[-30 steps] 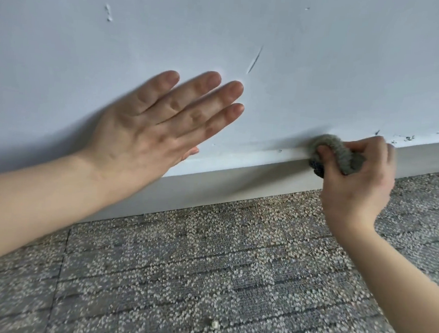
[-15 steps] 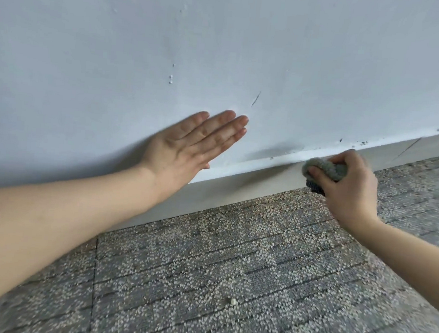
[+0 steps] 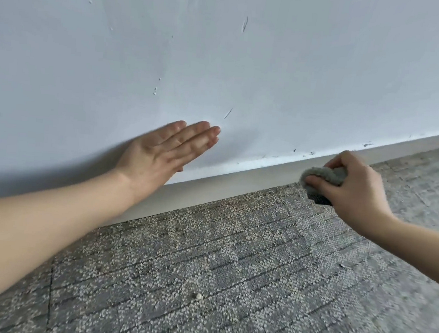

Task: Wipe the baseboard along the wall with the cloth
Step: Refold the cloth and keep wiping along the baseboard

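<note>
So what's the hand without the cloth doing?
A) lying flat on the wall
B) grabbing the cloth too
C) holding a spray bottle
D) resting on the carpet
A: the left hand lies flat, fingers straight, against the wall, while the right hand alone grips the cloth.
</note>
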